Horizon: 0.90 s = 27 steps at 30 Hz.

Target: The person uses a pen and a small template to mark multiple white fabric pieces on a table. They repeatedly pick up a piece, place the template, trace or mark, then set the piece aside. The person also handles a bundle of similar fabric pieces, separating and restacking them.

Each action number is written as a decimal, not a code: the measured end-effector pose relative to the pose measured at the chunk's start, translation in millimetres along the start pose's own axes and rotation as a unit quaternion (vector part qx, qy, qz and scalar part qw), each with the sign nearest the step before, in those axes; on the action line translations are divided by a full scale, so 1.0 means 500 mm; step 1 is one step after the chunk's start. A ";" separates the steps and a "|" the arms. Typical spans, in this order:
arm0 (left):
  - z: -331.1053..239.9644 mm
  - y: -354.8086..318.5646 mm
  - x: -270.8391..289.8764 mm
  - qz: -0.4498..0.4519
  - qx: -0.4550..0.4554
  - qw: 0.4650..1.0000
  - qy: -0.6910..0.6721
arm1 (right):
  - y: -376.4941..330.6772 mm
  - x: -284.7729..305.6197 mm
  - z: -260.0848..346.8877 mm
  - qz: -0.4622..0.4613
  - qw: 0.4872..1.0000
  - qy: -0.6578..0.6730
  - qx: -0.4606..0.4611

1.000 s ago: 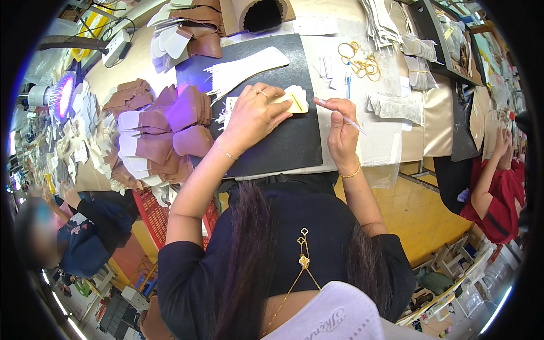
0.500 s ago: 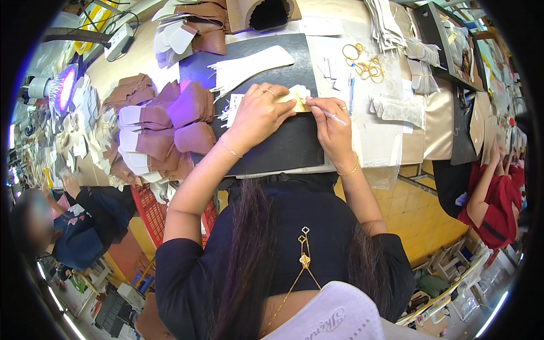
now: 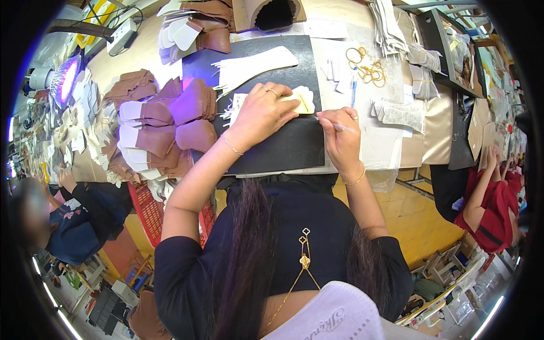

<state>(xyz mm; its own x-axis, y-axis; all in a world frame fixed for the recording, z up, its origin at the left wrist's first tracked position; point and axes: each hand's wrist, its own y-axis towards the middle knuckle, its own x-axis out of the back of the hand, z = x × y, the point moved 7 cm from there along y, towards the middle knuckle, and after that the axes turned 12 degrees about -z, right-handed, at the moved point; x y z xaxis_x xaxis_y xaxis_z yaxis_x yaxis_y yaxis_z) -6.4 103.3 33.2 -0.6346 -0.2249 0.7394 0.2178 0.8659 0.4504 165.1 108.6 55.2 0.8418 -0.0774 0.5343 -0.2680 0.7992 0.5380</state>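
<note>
Black cutting mat [image 3: 283, 150] on the workbench, with a small cream-coloured cut piece [image 3: 300, 101] lying near its upper right part. Left hand [image 3: 262, 113]: palm down, fingers spread and pressed flat on the cream piece, pinning it to the mat; rings show on two fingers and a thin bracelet at the wrist. Right hand [image 3: 339, 133]: closed in a writing grip around a thin pen-like tool [image 3: 340, 126], whose tip points left and sits just beside the right edge of the cream piece; whether the tip touches the piece cannot be told. A long white pattern piece [image 3: 255, 65] with a fringed end lies on the mat above the left hand. Left of the mat, stacks of brown leather pieces [image 3: 170, 122] with white linings, partly lit violet by a lamp [image 3: 67, 79]. Right of the mat, a blue pen [image 3: 352, 93], gold-coloured rings [image 3: 368, 67] and pale cut pieces [image 3: 396, 113] rest on the bench. Another person in red [image 3: 490, 209] sits at the far right.
</note>
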 end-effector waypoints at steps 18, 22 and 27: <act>0.049 0.157 0.175 -0.215 0.048 0.975 0.025 | -0.025 -0.053 -0.012 -0.035 0.997 0.073 0.021; 0.079 0.179 0.158 -0.144 0.050 0.987 0.059 | -0.025 -0.053 -0.012 -0.031 0.997 0.068 0.024; 0.133 0.147 0.044 0.074 0.113 0.985 0.105 | -0.018 -0.047 -0.010 -0.048 0.996 0.073 0.025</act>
<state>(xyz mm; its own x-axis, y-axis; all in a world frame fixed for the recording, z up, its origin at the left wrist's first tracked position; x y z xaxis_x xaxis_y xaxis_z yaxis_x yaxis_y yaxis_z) -53.5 191.8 49.6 -0.4361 -0.1552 0.8864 0.1113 0.9681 0.2243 150.2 105.8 34.6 0.9228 -0.0619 0.3804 -0.2026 0.7618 0.6153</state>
